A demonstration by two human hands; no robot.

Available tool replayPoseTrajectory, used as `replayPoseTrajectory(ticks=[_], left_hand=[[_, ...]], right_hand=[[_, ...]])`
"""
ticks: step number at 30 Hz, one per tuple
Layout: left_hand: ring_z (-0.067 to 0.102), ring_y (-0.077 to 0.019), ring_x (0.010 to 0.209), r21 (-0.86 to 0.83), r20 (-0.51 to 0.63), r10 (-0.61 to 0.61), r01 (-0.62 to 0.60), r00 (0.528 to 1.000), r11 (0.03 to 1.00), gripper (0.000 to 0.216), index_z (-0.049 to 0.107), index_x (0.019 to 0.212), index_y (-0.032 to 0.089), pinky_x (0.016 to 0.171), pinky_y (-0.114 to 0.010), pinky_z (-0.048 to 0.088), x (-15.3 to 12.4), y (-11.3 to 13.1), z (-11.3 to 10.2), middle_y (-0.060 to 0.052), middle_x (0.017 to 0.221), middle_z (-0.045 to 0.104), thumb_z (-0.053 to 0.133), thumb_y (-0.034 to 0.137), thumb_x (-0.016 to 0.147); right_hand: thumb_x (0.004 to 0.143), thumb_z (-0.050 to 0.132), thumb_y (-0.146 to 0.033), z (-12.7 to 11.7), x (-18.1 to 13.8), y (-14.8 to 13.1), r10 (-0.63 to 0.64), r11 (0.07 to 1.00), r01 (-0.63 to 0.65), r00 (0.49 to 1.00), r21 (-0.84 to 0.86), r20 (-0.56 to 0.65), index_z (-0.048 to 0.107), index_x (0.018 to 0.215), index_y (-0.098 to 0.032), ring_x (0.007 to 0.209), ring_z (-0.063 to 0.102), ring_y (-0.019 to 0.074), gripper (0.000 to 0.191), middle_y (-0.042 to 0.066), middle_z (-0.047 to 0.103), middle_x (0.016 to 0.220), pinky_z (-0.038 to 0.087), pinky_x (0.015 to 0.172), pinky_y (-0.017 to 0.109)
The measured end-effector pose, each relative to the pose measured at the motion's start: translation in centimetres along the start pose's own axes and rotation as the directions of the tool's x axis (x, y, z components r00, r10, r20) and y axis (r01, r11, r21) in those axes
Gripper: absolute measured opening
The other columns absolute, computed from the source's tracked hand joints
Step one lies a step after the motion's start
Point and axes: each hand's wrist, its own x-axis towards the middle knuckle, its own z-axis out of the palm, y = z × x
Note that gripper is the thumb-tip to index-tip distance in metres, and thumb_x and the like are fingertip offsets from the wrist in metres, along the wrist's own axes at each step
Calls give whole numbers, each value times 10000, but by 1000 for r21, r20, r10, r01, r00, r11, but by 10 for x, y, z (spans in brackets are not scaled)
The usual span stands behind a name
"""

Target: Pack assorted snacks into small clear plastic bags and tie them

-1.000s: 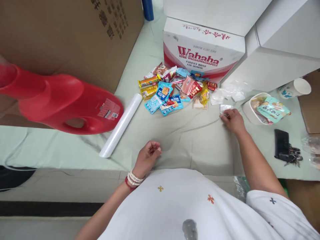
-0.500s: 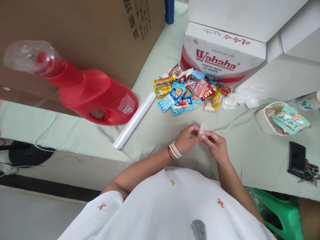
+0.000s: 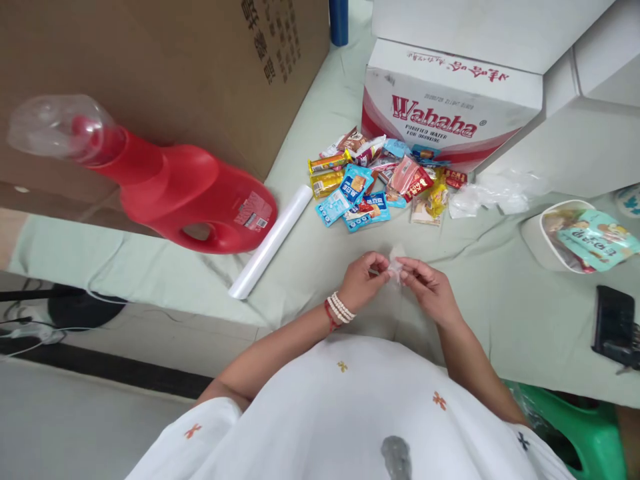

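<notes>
Between my two hands is a small piece of thin clear plastic film (image 3: 397, 257), crumpled, its exact kind hard to make out. My left hand (image 3: 364, 279), with beaded bracelets at the wrist, pinches its left side. Thumb and fingers of my right hand (image 3: 429, 288) pinch the right side. Beyond the hands lies a loose pile of wrapped snacks (image 3: 375, 183) in blue, yellow and red packets. A white plastic roll (image 3: 273, 241) lies slantwise to the left of them.
A big red bottle (image 3: 200, 193) lies at the left against a brown carton (image 3: 165, 60). Behind the snacks stands a white Wahaha box (image 3: 450, 107). Crumpled clear plastic (image 3: 500, 193), a white tub (image 3: 537, 237) and a phone (image 3: 614, 320) are at the right. A green stool (image 3: 595, 433) stands below.
My hands have drawn slightly apart, the left one shifting left, and more of the plastic film shows between them. The camera view has shifted a little.
</notes>
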Motion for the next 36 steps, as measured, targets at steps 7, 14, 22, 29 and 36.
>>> replayPoseTrajectory(ticks=[7,14,22,29,36], left_hand=[[537,-111,596,-264,-211,-188,129,959,956,345,544,816,203,571,-232,430,10,-21,-20,47,659,549,775,430,696],[606,-239,1050,311,-220,332,-257,917,915,221,620,998,221,950,-394,499,-11,11,-29,-90,1077,641,662,400,875],[543,-345,1346,183,364,602,-688,711,702,438,626,1229,237,1127,-513,404,15,72,6,-152,1321,637,723,453,861],[699,-197,888,32,409,236,-273,881,962,410,578,1008,213,724,-286,567,1,41,25,-70,1008,676,741,541,824],[623,-181,820,98,232,260,-288,937,952,128,653,807,194,768,-304,527,0,24,47,-36,842,648,690,301,865]], right_hand=[[807,772,-380,-18,2,7,41,988,15,934,153,-355,731,995,-235,697,532,132,241,3,659,832,449,692,278],[797,671,-314,-29,-5,-7,-122,977,169,943,131,-310,648,750,-242,734,521,172,89,5,573,730,437,745,327],[851,673,-303,-47,-16,-71,-220,969,239,950,-65,220,752,801,-235,695,529,190,116,43,609,729,420,655,337],[793,729,-338,-34,0,-70,-67,982,110,963,153,-263,703,842,-242,582,491,129,111,-4,597,709,387,554,266],[852,708,-472,-1,18,-47,6,976,52,964,211,-264,664,1025,-261,691,593,154,276,-4,632,791,502,653,286]])
